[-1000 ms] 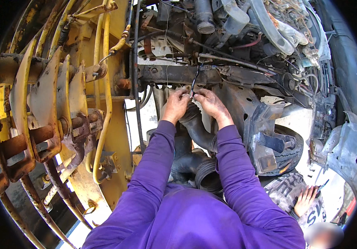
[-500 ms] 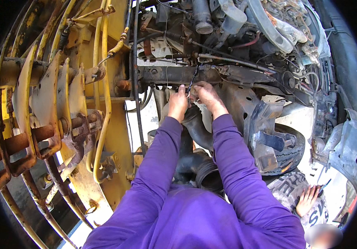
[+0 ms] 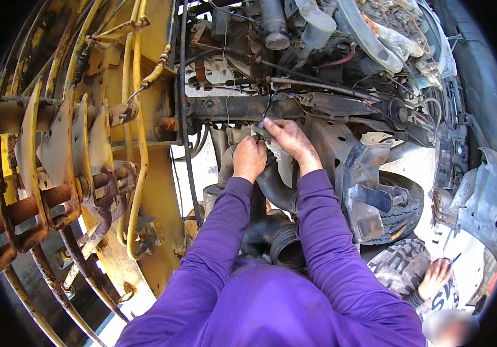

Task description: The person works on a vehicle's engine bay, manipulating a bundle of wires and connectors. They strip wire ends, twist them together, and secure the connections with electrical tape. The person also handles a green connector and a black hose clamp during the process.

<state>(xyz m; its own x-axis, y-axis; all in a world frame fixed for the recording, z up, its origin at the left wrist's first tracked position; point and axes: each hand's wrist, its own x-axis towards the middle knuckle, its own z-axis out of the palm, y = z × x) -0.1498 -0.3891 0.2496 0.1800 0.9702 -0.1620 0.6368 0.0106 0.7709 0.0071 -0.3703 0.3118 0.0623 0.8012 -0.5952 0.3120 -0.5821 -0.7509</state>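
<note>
My left hand (image 3: 250, 157) is closed in a fist below the dark frame rail (image 3: 234, 107). A small dark greenish object (image 3: 261, 132) sticks up past its fingers, its kind too blurred to tell. Close on the right, my right hand (image 3: 292, 140) is pinched, its thumb and fingertips meeting at that object. A thin black cable (image 3: 268, 106) drops over the rail to the fingertips; whether the right hand grips it is hidden. Just under the hands runs a black bent pipe (image 3: 275, 182), and a wide ribbed hose end (image 3: 287, 246) opens nearer to me.
Yellow steel framework (image 3: 135, 127) with rusty bars stands at the left. Engine parts and hoses (image 3: 318, 34) crowd the far side. A tire (image 3: 401, 208) lies right of my forearm. Another person's hand (image 3: 435, 277) and patterned sleeve show at the lower right.
The hands have shifted slightly; my left fist has turned and lowered, and the right fingers now lie over the greenish object. The cable is less visible. The other person's hand has moved slightly.
</note>
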